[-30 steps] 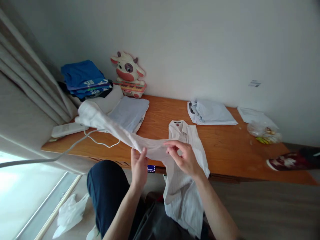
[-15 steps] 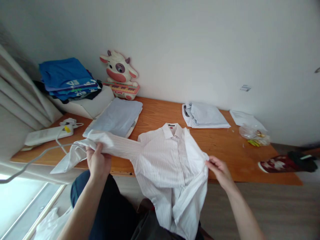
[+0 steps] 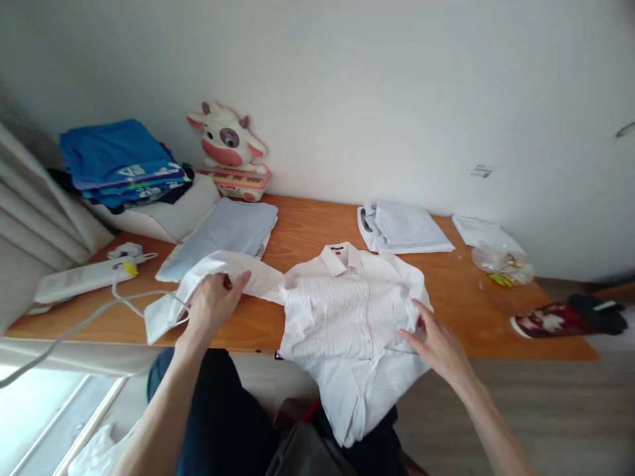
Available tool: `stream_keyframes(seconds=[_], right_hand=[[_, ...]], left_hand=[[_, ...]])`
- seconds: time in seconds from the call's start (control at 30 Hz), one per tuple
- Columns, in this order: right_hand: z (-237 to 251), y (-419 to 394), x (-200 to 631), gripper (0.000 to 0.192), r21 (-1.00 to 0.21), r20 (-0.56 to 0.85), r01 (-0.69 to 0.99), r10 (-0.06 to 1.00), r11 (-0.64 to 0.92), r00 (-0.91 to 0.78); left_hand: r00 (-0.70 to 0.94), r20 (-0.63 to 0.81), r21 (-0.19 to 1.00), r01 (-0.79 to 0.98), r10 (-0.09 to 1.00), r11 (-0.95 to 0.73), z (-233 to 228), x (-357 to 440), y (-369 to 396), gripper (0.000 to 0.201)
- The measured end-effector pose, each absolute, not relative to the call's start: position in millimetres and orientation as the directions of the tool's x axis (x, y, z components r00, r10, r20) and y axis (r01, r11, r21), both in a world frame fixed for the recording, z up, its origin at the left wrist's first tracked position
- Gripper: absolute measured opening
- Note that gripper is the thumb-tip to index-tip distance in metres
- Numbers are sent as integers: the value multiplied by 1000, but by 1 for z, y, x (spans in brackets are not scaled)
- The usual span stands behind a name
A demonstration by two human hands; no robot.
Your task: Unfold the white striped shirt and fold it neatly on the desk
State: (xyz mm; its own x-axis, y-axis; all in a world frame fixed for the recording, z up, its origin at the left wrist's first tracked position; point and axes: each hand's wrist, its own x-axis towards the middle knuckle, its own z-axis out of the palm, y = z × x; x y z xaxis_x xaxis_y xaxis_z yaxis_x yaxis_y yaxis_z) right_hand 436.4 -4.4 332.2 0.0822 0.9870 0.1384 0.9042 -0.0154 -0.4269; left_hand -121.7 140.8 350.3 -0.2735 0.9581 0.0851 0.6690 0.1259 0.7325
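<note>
A white long-sleeved shirt [image 3: 342,311] with thin stripes lies front up, its collar toward the wall and its hem hanging over the desk's near edge. Its sleeve on the left stretches out sideways, with the cuff end bent toward me. Over that sleeve is my left hand [image 3: 214,304], thumb and fingers apart; whether it touches the cloth is hard to tell. My right hand [image 3: 436,340] is at the shirt's right side, open, with thumb and forefinger spread. The other sleeve mostly blends into the shirt body.
On the wooden desk [image 3: 307,218] lie folded light-blue clothes [image 3: 223,228], another folded pile [image 3: 409,228], a plastic bag [image 3: 503,264] and a dark red tumbler [image 3: 550,320]. A blue clothes stack [image 3: 124,158], a cow toy keyboard [image 3: 228,149] and a power strip [image 3: 79,281] with a cable stand left.
Both hands have loosened from the sleeves. My left hand moved right and a little up along its sleeve. The shirt's right side now lies flatter, and its hem has drawn up.
</note>
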Motion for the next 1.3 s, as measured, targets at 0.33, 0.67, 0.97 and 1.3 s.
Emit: stream_keyframes(seconds=[0.33, 0.67, 0.97, 1.3], right_hand=[[378, 26, 478, 39, -835, 294, 537, 922, 121, 251], [362, 25, 452, 75, -665, 329, 737, 933, 117, 148], [263, 10, 415, 64, -258, 154, 960, 986, 105, -66], [296, -18, 411, 49, -363, 316, 926, 949, 105, 16]], left_hand=[[6, 496, 745, 512, 868, -429, 388, -99, 189, 33], [-137, 376, 820, 511, 917, -259, 358, -46, 73, 20], [-267, 24, 981, 194, 963, 29, 228, 70, -108, 67], [228, 124, 848, 481, 966, -222, 274, 85, -80, 78]])
